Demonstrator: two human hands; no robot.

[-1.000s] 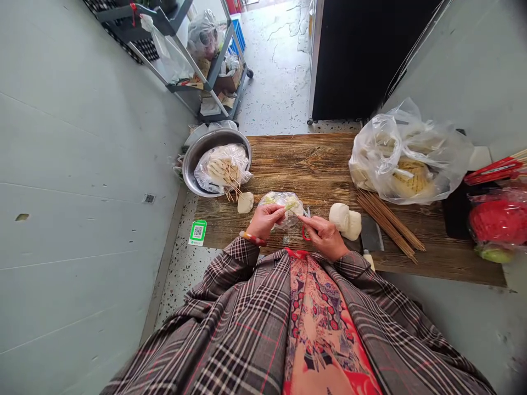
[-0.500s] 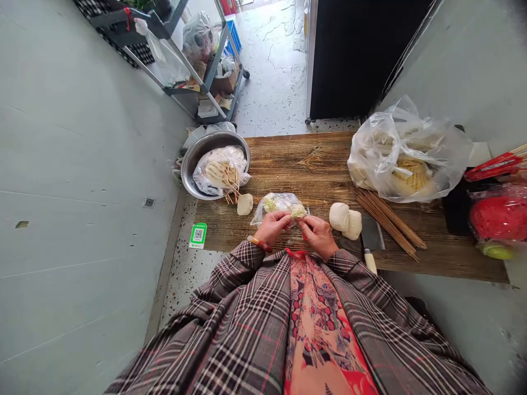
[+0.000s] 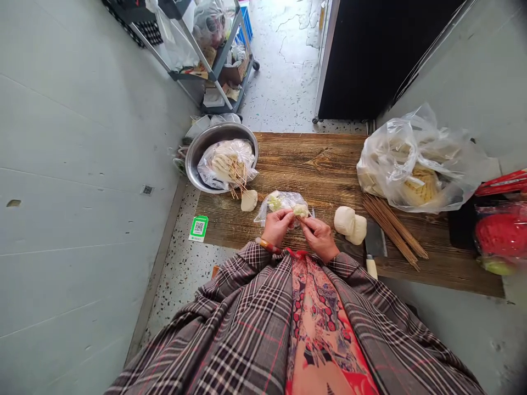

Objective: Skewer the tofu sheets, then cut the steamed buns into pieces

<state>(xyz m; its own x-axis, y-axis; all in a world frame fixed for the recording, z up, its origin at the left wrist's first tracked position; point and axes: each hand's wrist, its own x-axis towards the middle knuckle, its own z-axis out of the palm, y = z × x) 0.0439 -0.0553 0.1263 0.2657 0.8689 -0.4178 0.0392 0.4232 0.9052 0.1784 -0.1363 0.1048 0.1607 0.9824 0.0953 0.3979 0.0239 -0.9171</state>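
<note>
Close to the table's front edge, my left hand (image 3: 278,226) pinches a pale cauliflower floret (image 3: 300,210) between thumb and fingers. My right hand (image 3: 320,237) is closed at the floret's lower edge, its fingertips almost meeting the left ones. Whatever thin thing the right fingers pinch is too small to make out. Just behind the hands lies a clear plastic bag (image 3: 263,213) with more cauliflower (image 3: 274,202) in it. Two round, white, bun-like pieces (image 3: 345,220) sit right of my right hand, and a similar piece (image 3: 248,201) lies to the left.
A metal bowl (image 3: 191,164) at left holds bagged skewered food (image 3: 224,164). Wooden skewers (image 3: 393,230) and a cleaver (image 3: 375,241) lie at right, before a large plastic bag (image 3: 424,159). A green code card (image 3: 198,228) is at the table's left edge. A shelf cart (image 3: 222,71) stands beyond.
The camera view has shifted slightly, moving the table things a little to the right. Both hands remain together at the floret, with little change in grip.
</note>
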